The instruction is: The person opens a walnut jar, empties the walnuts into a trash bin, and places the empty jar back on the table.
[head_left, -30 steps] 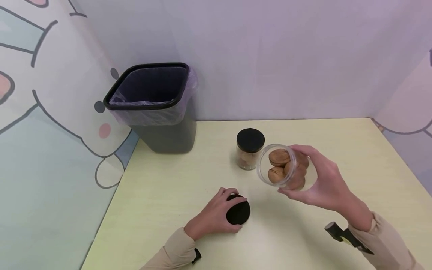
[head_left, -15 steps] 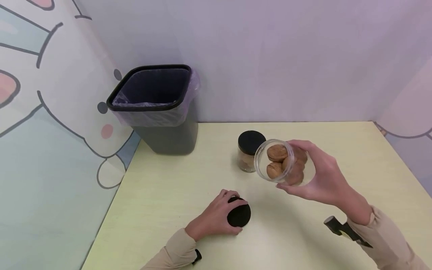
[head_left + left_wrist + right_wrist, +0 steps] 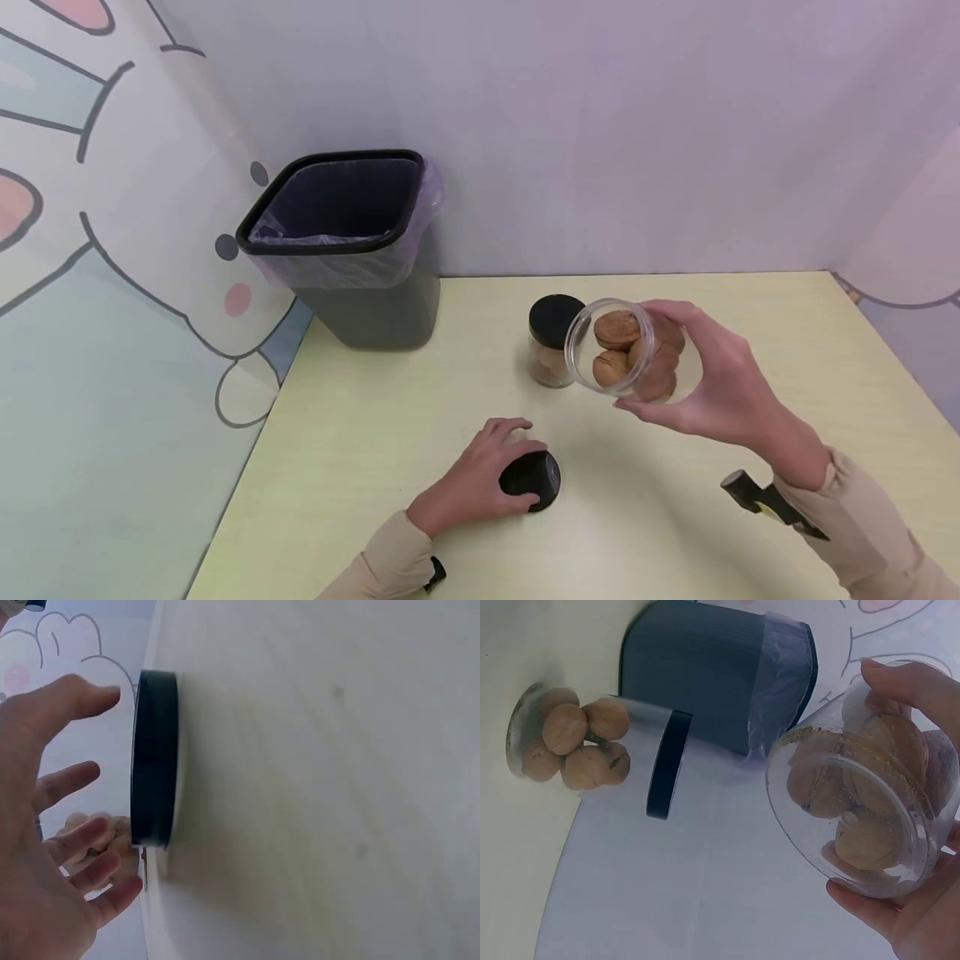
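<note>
My right hand grips a clear jar, fingers and thumb on opposite sides of its wall. The lidless jar is held tilted above the table, its round mouth facing the head camera. Several walnuts lie inside it. Low at the table, my left hand hovers around a round black lid. In the left wrist view its thumb and fingers are spread, with a gap between them and the lid. The head view shows part of the lid hidden by that hand.
A second clear jar with a black lid and several walnuts stands on the table, behind the held jar. At the back left is a grey bin with a black rim and plastic liner. Walls enclose the back and left.
My right hand has risen slightly with the jar. The left fingers have spread a little around the lid, whose side edge shows more in the head view.
</note>
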### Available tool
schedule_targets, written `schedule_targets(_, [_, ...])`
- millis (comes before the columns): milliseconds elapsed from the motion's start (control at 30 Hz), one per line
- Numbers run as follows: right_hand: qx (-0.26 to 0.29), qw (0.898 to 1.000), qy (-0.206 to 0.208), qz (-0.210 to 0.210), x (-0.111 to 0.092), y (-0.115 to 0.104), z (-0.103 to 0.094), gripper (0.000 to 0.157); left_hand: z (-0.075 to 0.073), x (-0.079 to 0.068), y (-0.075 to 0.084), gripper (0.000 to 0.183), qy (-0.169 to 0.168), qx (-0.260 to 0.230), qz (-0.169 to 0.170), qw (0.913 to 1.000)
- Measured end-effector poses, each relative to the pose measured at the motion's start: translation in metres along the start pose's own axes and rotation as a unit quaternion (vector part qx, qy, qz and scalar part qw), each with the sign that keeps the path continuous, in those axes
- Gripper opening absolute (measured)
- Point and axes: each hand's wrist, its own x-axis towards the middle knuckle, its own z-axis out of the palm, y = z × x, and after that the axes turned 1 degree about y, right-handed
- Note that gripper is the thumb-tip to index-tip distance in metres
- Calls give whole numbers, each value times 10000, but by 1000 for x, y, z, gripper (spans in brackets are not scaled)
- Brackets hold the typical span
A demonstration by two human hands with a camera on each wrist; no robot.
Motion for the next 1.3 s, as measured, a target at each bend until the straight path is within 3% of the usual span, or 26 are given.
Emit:
schedule_targets(167, [-55, 10000, -57, -4, 5, 0, -2, 89, -12, 0, -7, 50, 387, -425, -302, 9979])
schedule_targets(367, [-148, 9999, -80, -31, 13, 1, -5, 88, -36, 4, -15, 47, 941, -902, -680, 9891])
schedule_targets(600, [-168, 9997, 7, -160, 23, 4, -5, 89, -69, 8, -26, 42, 1871, -1097, -482, 9750])
schedule_targets(967, [-293, 9991, -16, -305, 39, 6, -8, 89, -107, 3, -43, 42, 2854, -1243, -418, 9494])
schedule_targets(1100, [-357, 9989, 3, -298, 44, 7, -8, 91, -120, 2, -42, 41, 3146, -1278, -409, 9397])
schedule_targets(1300, [-405, 9986, 1, -353, 51, 10, -7, 94, -146, -1, -20, 36, 3375, -1208, -463, 9324])
